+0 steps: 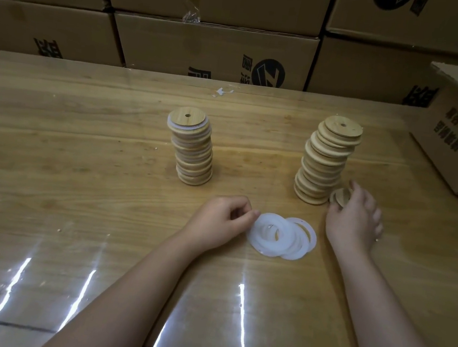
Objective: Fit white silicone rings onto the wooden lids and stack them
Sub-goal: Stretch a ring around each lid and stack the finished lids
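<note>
Bench (75, 213): wood-grain surface under a glossy clear cover, with streaks of reflected light along the near edge.

Left hand (221, 221): resting on the bench near the centre, fingers curled. The thumb and forefinger close on the left edge of the pile of white silicone rings (282, 238). The pile lies flat on the bench between the two hands, several rings overlapping and fanned out to the right.

Right hand (355, 219): fingers bent around a single wooden lid (338, 197), which is held tilted. This lid sits just beside the base of the right stack. Whether it touches the stack cannot be determined.

Right stack (326, 161): bare wooden lids, tall, leaning and unevenly aligned. The top lid shows a small centre hole. No white is visible between its layers.

Left stack (192, 149): wooden lids piled behind the left hand and well apart from the right stack. A white ring shows under the top lid, with paler bands between the lower ones. The column is slightly uneven but upright.

Surroundings: a wall of cardboard boxes (213, 49) with black printing stands along the far edge of the bench. An open cardboard box (454, 142) sits on the bench at far right. A small white scrap (222, 91) lies near the far edge.
</note>
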The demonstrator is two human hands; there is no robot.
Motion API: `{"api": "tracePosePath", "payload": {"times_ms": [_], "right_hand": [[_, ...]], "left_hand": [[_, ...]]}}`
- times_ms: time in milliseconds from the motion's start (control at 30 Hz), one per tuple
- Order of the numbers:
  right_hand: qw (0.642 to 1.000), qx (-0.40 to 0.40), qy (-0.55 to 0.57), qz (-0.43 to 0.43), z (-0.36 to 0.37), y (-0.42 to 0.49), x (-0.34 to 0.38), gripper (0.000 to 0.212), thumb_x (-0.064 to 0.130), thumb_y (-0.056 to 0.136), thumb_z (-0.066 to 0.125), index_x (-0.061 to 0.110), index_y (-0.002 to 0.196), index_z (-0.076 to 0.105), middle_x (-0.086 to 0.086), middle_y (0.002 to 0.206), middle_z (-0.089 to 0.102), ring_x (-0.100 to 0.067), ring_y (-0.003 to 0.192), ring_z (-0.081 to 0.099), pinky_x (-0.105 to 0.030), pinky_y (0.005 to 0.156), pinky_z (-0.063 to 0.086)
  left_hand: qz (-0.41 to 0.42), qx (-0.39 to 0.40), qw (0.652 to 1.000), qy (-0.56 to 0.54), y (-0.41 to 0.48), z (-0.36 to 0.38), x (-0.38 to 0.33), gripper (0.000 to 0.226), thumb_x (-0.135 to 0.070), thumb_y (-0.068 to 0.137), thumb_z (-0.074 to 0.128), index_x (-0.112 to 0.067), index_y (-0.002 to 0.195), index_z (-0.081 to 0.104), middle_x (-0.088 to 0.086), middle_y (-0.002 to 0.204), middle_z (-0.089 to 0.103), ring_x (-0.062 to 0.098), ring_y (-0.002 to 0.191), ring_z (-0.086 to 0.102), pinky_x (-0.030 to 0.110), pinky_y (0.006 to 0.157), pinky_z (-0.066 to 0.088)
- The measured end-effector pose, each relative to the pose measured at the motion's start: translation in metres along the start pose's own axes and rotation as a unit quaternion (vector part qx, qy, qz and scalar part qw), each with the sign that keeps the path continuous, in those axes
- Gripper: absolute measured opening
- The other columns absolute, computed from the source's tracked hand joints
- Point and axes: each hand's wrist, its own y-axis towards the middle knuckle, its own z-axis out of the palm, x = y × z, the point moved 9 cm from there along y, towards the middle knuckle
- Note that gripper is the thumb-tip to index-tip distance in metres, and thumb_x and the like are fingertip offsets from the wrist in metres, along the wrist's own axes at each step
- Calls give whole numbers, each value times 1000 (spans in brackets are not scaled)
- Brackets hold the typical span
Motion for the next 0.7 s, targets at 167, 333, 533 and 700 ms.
{"api": "tracePosePath", "payload": {"times_ms": [167,333,533,700], "right_hand": [[1000,-16,7,13,-2,1,-3,48,20,92,54,20,138,41,-10,145,34,-33,132,27,-44,108,20],[996,-51,66,29,-9,1,-6,48,17,87,61,21,133,46,-7,141,36,-31,130,28,-45,108,23],[934,-273,214,-87,-62,-27,17,50,11,82,62,8,130,48,-13,136,43,-30,124,39,-35,104,28],[873,-267,202,-353,-66,-69,80,52,11,77,67,6,123,45,-22,121,52,-27,117,45,-26,103,25]], "left_hand": [[6,-8,1000,1,0,-1,-2,30,-24,89,61,-20,61,52,4,61,60,3,52,42,24,56,37],[4,-5,1000,0,0,-1,-2,30,-25,90,61,-20,61,52,4,62,61,2,53,43,24,57,38],[4,-14,1000,-10,0,-4,-3,31,-24,90,61,-20,60,51,4,61,61,5,53,44,26,56,39],[-40,-29,983,-176,1,-9,-1,25,-20,92,57,-12,69,57,-2,56,59,8,45,47,18,47,40]]}}
